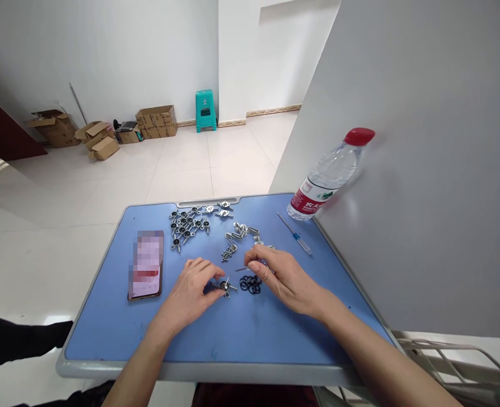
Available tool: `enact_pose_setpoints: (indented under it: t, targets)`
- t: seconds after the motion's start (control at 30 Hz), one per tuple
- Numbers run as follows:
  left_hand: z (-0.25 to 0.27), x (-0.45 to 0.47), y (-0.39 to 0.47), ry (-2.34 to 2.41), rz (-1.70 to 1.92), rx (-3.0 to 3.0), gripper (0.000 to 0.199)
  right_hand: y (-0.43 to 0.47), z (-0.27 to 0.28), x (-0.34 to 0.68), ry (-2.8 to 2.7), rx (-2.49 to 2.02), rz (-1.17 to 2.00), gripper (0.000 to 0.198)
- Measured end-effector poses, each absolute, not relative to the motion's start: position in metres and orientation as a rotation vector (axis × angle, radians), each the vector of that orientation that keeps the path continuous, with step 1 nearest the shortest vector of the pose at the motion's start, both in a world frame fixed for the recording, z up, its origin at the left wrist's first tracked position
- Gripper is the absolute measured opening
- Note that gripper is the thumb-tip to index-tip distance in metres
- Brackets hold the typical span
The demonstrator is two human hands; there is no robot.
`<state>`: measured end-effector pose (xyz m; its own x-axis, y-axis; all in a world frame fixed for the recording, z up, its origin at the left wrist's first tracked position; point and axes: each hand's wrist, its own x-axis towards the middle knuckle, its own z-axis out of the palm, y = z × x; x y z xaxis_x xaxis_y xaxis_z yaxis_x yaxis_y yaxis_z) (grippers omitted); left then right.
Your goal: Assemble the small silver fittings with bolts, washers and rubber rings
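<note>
My left hand (190, 291) pinches a small metal fitting (227, 293) with a black ring at its centre, low over the blue table. To its right, my right hand (286, 277) is closed around a screwdriver (242, 269); its thin shaft points left toward the fitting, and most of the handle is hidden in my fingers. Just below that shaft lies a pile of black rubber rings (251, 284). Beyond my hands are loose metal levers (237, 233) and a little heap of screws (226, 254). Several similar fittings with black centres (186, 225) are grouped farther back.
A phone (147, 265) lies at the left of the table (118, 339). Another screwdriver (296, 234) and a red-capped water bottle (326, 181) are at the right, beside a grey panel (436, 169). Plain metal fittings (224, 213) sit near the back edge. Cardboard boxes (156, 122) and a stool (206, 110) stand beyond.
</note>
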<state>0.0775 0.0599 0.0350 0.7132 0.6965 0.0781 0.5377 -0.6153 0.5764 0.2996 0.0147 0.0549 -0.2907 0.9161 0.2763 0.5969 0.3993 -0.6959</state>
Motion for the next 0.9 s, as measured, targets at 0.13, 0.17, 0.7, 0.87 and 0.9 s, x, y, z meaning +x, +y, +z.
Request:
enact_pose_setpoints:
  t: [0.13, 0.17, 0.7, 0.87, 0.9]
  targets:
    - [0.036, 0.078, 0.061, 0.885, 0.357, 2.407, 0.032, 0.015, 0.059, 0.300, -2.068, -1.315, 0.665, 0.035]
    - [0.036, 0.078, 0.061, 0.869, 0.338, 2.416, 0.034, 0.015, 0.059, 0.299, -2.099, -1.309, 0.689, 0.036]
    - [0.035, 0.079, 0.062, 0.844, 0.292, 2.374, 0.023, 0.016, 0.051, 0.292, -2.174, -1.240, 0.804, 0.042]
    - [0.034, 0.078, 0.062, 0.962, 0.287, 2.266, 0.033, 0.020, 0.052, 0.305, -1.946, -1.226, 0.578, 0.042]
    - [0.035, 0.078, 0.061, 1.007, 0.293, 2.227, 0.034, 0.022, 0.052, 0.309, -1.848, -1.257, 0.529, 0.043]
